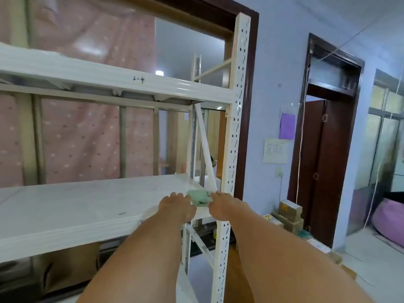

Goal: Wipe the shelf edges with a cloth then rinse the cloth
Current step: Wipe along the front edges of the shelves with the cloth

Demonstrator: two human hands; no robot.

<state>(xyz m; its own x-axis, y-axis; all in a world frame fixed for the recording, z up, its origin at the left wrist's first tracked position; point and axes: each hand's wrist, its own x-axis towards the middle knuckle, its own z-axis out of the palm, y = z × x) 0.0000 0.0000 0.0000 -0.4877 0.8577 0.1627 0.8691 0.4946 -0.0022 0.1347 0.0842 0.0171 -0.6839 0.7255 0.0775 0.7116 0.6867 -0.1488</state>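
Note:
A pale green cloth (199,196) lies folded on the right end of the white middle shelf (65,213), close to the perforated white upright (229,160). My left hand (176,207) rests palm down on the shelf, its fingertips touching the cloth's left side. My right hand (223,206) lies at the cloth's right side, fingers on its edge beside the diagonal brace (204,145). Whether either hand grips the cloth is unclear. The upper shelf (109,77) runs across above.
A pink dotted curtain (83,136) hangs behind the rack. To the right, cardboard boxes (289,213) are stacked on the floor by a blue wall and a dark wooden doorway (323,162). A pink beanbag (389,221) sits far right. Boxes lie under the shelf.

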